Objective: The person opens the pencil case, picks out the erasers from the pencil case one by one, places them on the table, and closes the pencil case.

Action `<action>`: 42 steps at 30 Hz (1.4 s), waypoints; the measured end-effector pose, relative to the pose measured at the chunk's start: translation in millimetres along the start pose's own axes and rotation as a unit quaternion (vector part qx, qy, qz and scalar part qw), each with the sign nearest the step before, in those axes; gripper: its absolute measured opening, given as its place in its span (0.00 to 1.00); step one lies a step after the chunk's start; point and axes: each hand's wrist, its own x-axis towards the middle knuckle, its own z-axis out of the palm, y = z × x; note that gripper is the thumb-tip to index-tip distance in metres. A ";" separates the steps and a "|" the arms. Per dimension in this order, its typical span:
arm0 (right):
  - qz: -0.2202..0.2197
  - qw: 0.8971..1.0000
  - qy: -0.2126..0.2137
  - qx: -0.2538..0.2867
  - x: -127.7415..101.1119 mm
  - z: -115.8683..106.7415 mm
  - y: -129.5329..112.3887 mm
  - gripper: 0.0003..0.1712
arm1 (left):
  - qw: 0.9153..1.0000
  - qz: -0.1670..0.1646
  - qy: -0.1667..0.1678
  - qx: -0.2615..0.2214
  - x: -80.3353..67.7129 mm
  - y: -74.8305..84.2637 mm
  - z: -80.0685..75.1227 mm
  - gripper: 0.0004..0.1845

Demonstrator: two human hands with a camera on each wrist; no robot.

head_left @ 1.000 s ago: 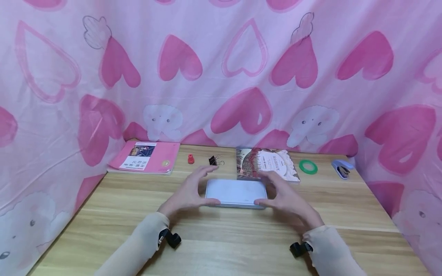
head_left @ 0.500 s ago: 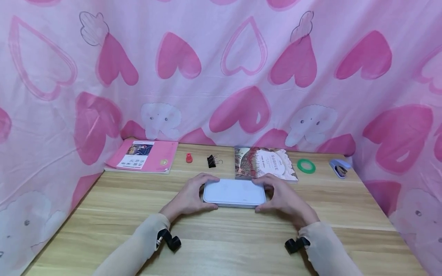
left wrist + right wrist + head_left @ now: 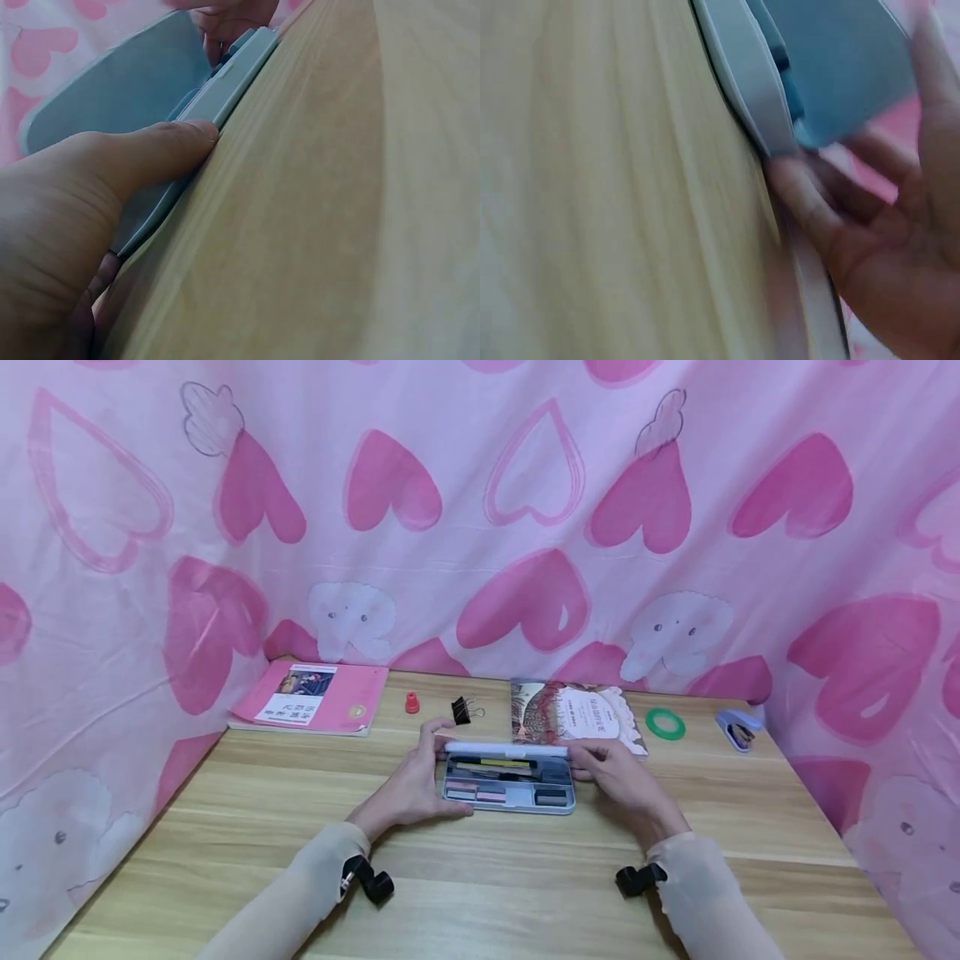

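My left hand [image 3: 411, 787] and right hand [image 3: 615, 781] pinch the pencil case [image 3: 508, 792] ends, lid [image 3: 507, 748] raised upright; opening step under way; next, I judge, lay the lid fully back.

Pale blue case [image 3: 508, 793]; pink heart-print cloth [image 3: 480, 510]; green tape ring [image 3: 667, 722]; light wood table [image 3: 480, 877]

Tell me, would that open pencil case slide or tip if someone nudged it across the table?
The pencil case would probably slide rather than roll: its flat, stiff-looking base lies on smooth wood. With the lid raised at the back it may tip backward if nudged high. The pens and small blocks inside would likely rattle.
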 end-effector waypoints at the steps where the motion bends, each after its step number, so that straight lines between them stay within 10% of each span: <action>1: 0.011 1.000 0.018 0.009 0.8 2.9 -2.9 0.29 | 1.000 -0.006 0.003 -0.004 -0.1 -0.2 0.9 0.75; 13: 0.065 0.979 0.189 0.028 7.9 21.8 -26.1 0.27 | 1.000 -0.026 0.010 0.000 -1.1 -3.0 0.9 0.62; 20: -0.031 0.993 0.037 -0.108 -4.0 2.1 -36.9 0.06 | 1.000 -0.021 0.006 0.021 0.7 -3.3 -0.5 0.62; 24: -0.086 0.978 -0.058 -0.182 -6.0 -0.3 -39.7 0.20 | 0.999 -0.013 0.006 0.050 1.2 -3.0 -1.1 0.58; 42: -0.103 0.973 -0.050 -0.202 -0.9 7.3 -37.1 0.23 | 0.997 -0.015 -0.010 0.071 2.6 -0.2 -3.1 0.53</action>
